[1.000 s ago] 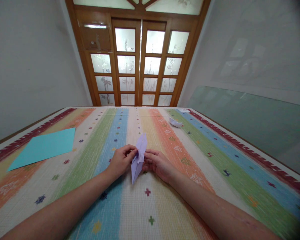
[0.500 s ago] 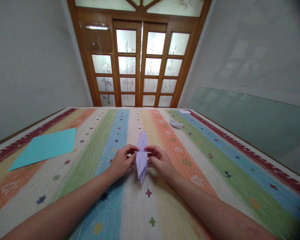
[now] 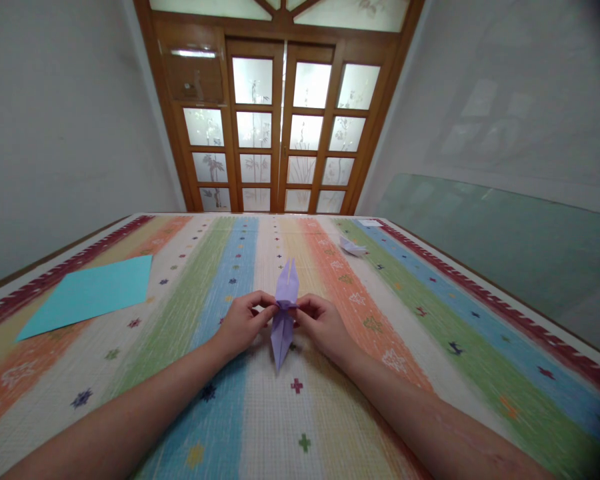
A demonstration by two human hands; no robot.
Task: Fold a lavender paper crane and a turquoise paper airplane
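A folded lilac paper figure, long and pointed at both ends, is held upright just above the striped tablecloth. My left hand pinches its middle from the left with thumb and forefinger. From the right, my right hand pinches the same spot. Two narrow tips of the figure point away from me, and a single point hangs down toward me.
A turquoise paper sheet lies flat at the far left of the table. A small white folded paper sits at the back right. Wooden glazed doors stand behind the table, and a glass panel leans on the right.
The lilac figure has been turned from tilted to upright between my hands, and its two far tips now show apart. Both hands stay pinched at its middle.
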